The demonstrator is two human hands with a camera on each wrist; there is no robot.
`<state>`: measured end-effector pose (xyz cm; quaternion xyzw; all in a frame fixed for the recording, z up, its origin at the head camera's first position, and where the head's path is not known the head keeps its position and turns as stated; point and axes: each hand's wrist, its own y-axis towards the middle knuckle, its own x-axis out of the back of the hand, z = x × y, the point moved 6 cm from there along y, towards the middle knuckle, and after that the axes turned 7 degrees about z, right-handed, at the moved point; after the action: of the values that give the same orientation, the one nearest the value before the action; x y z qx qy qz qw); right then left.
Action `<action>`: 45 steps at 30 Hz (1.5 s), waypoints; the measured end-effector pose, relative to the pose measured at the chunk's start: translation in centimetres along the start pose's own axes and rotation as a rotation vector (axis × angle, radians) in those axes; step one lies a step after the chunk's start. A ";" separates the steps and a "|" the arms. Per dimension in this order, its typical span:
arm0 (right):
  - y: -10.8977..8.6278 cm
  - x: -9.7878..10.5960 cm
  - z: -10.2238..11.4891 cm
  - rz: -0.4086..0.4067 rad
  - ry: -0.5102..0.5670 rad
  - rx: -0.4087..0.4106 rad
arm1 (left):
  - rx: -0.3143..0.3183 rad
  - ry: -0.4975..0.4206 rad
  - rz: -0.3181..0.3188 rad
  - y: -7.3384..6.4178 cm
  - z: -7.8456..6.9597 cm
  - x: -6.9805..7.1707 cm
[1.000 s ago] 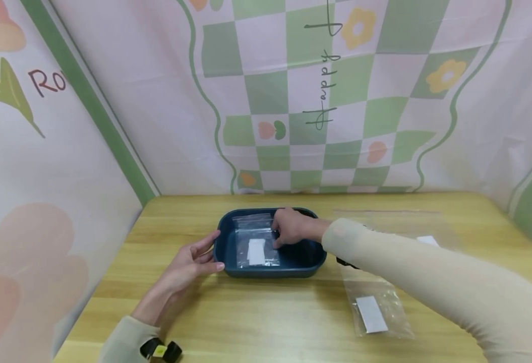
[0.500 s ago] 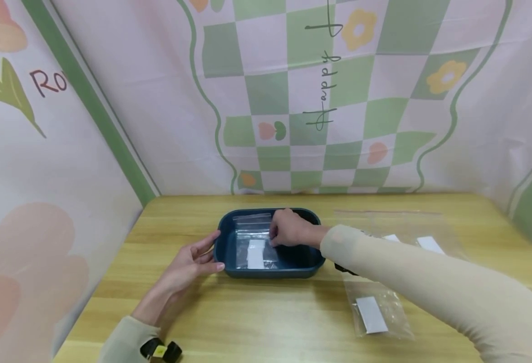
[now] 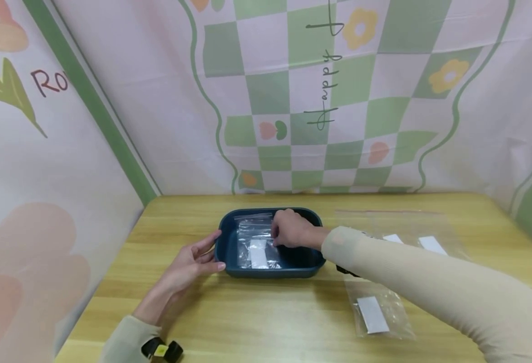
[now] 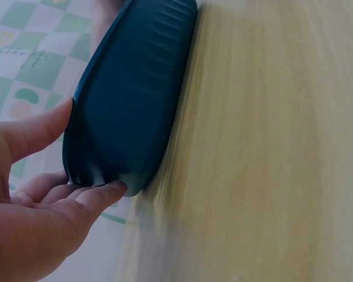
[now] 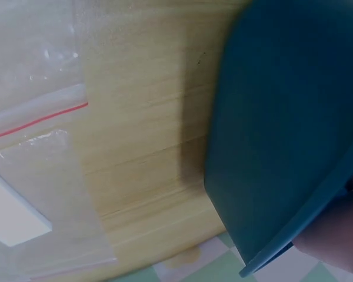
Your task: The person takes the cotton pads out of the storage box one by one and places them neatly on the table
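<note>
A dark blue plastic basin [image 3: 270, 274] stands on the wooden table, and a clear zip-lock bag [image 3: 252, 231] with a white slip [image 3: 258, 253] lies inside it. My left hand [image 3: 186, 264] holds the basin's left end; in the left wrist view the thumb of that hand [image 4: 32, 205] is on the rim and its fingers touch the end wall. Reaching in from the right, my right hand [image 3: 293, 229] pinches the bag's right edge with curled fingers. The basin wall [image 5: 276, 129] hides most of the right hand [image 5: 335, 235] in the right wrist view.
Several clear bags with white slips lie right of the basin, partly under the right forearm; one slip [image 3: 372, 315] is nearer the front. A red zip line [image 5: 38, 121] shows on one bag. A patterned cloth [image 3: 306, 171] hangs behind the table [image 3: 266, 317].
The bag in the basin shifts and wrinkles slightly under the right hand, which moves a little left and then slightly back. The left hand keeps its place on the basin.
</note>
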<state>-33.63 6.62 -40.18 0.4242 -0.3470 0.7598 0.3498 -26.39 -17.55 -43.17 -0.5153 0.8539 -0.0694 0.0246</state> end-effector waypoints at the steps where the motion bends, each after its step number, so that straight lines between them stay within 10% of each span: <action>1: -0.1 0.0 0.0 -0.003 0.001 0.006 | -0.001 -0.001 0.002 0.0 0.0 0.0; 17: -1.5 1.6 0.5 -0.119 0.049 0.110 | -0.005 0.020 -0.006 0.0 -0.3 0.0; 26: -1.7 0.3 0.0 -0.021 0.623 0.032 | 0.004 0.026 -0.016 -0.1 -0.3 0.0; 45: -1.3 -2.0 1.0 0.007 0.855 -0.073 | 0.013 0.023 -0.015 0.1 -0.1 0.0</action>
<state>-31.38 5.96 -41.30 0.0572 -0.1989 0.8557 0.4743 -26.54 -17.52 -43.11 -0.5207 0.8497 -0.0808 0.0176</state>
